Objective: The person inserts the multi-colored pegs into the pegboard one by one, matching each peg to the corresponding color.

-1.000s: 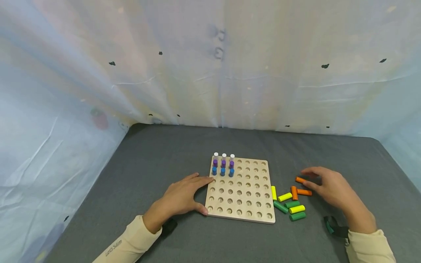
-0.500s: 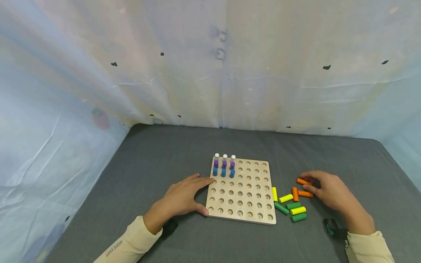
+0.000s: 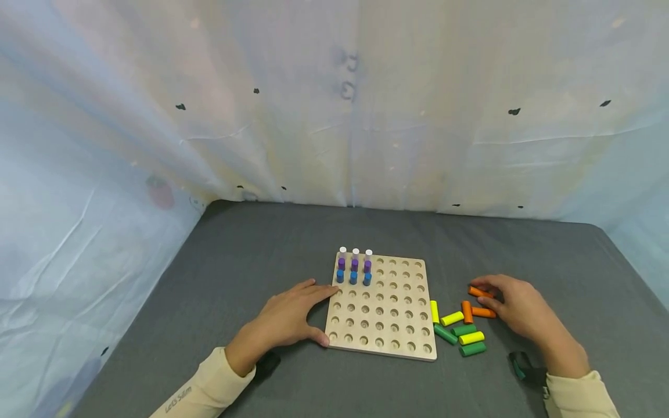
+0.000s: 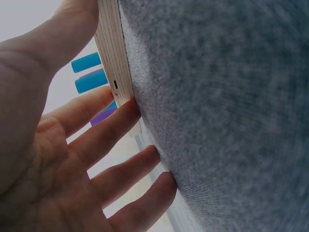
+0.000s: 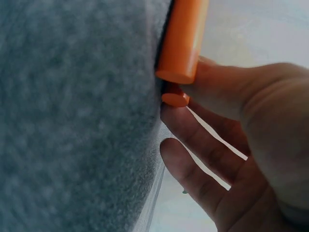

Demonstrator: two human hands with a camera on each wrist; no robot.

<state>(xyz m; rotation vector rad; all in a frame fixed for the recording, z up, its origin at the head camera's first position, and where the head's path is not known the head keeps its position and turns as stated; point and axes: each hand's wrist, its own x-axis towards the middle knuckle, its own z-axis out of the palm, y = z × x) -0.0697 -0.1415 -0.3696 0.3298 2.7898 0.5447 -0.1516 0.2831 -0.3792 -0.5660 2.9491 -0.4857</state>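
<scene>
Cream sleeves [image 3: 222,377], dark lettering [image 3: 179,399] on the left.

Head view: the counter [image 3: 272,244] is cut off by the lower edge of the frame, as are the left sleeve [image 3: 216,377], its lettering too small to read surely, and the right sleeve [image 3: 582,397]. Marks [image 3: 348,90] on the curtain [image 3: 407,69], upper centre, are blurred. The right hand [image 3: 518,309] partly covers an orange peg [image 3: 478,292]. Left wrist view: the board [image 4: 113,53] is cut off above, the left hand [image 4: 53,154] at the left; its fingers [image 4: 128,170] and the board conceal much of a purple peg [image 4: 103,116]. Right wrist view: the nearer orange peg [image 5: 181,48] is cut off above; the farther orange peg [image 5: 175,99] shows little but its end face.
</scene>
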